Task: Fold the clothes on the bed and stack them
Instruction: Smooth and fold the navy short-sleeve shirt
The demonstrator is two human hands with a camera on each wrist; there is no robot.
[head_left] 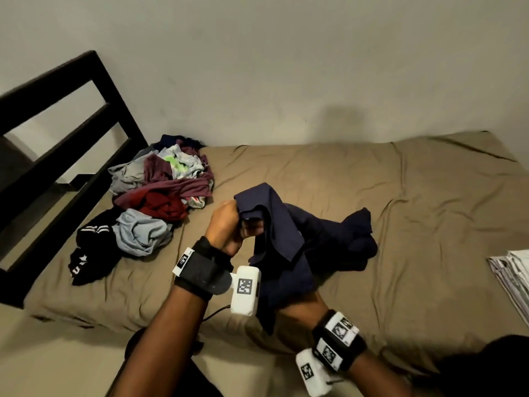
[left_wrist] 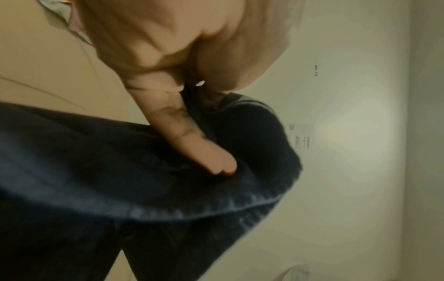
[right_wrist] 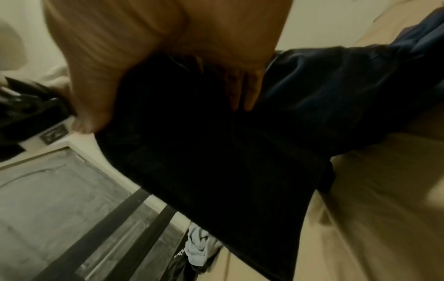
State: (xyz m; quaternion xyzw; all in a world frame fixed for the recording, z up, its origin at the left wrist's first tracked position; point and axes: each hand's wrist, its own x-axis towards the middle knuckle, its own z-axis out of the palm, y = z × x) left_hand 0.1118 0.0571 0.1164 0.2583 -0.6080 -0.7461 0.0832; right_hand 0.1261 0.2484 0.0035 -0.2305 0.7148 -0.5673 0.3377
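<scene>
A navy blue garment (head_left: 286,233) hangs bunched over the middle of the bed, its far end trailing on the tan sheet (head_left: 415,213). My left hand (head_left: 229,224) grips its top edge, raised above the mattress. In the left wrist view my fingers (left_wrist: 199,144) curl into the navy cloth (left_wrist: 120,180) near a stitched hem. My right hand (head_left: 306,310) holds the lower part near the bed's front edge and is mostly covered by the cloth. In the right wrist view its fingers (right_wrist: 242,89) are wrapped in the dark fabric (right_wrist: 216,142).
A loose pile of unfolded clothes (head_left: 160,196), maroon, grey, light blue and black, lies at the bed's left end by the black bed frame (head_left: 57,133). A striped whitish stack (head_left: 512,273) sits at the right edge. A plain wall runs behind the bed.
</scene>
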